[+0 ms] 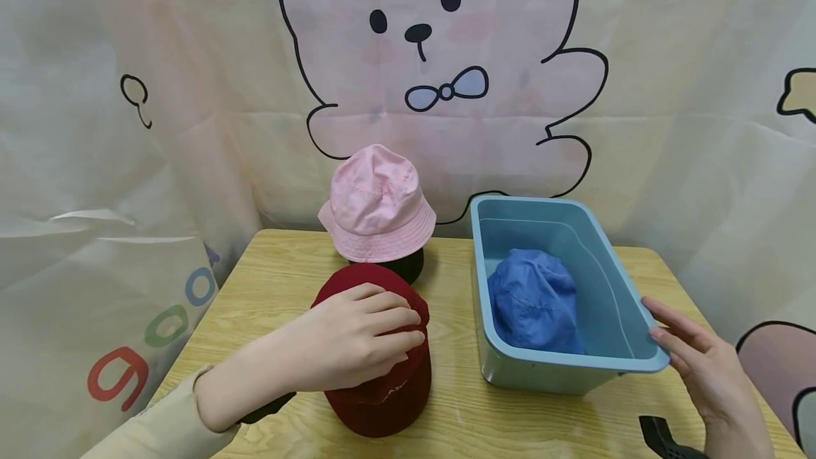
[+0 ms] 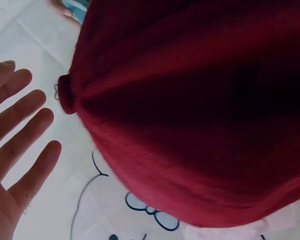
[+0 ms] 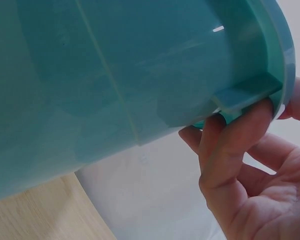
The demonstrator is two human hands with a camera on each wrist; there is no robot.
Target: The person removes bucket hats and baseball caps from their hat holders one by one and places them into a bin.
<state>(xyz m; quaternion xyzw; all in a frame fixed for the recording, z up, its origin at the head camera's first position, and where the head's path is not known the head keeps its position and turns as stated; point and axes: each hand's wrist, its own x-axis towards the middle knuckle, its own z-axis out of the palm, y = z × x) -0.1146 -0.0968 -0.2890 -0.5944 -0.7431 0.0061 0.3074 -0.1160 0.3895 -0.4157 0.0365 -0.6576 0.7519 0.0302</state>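
A dark red cap (image 1: 397, 402) stands on the near part of the table, its brim toward me. My left hand (image 1: 363, 335) is over the cap's crown in the head view. The left wrist view shows its fingers (image 2: 37, 160) spread and fairly straight, apart from the button on top of the red cap (image 2: 190, 115). On the right, my right hand (image 1: 707, 367) holds the rim of a blue plastic bin (image 1: 574, 363). Fingers (image 3: 235, 140) curl under the bin's rim (image 3: 288, 65), with the thumb on its other side. A crumpled blue hat (image 1: 532, 299) lies inside the bin.
Behind the red cap, a pink bucket hat (image 1: 379, 204) sits on something dark (image 1: 408, 265), mostly hidden. A wooden table (image 1: 268, 289) carries everything. A curtain with a bear drawing (image 1: 446, 147) hangs along its back and sides.
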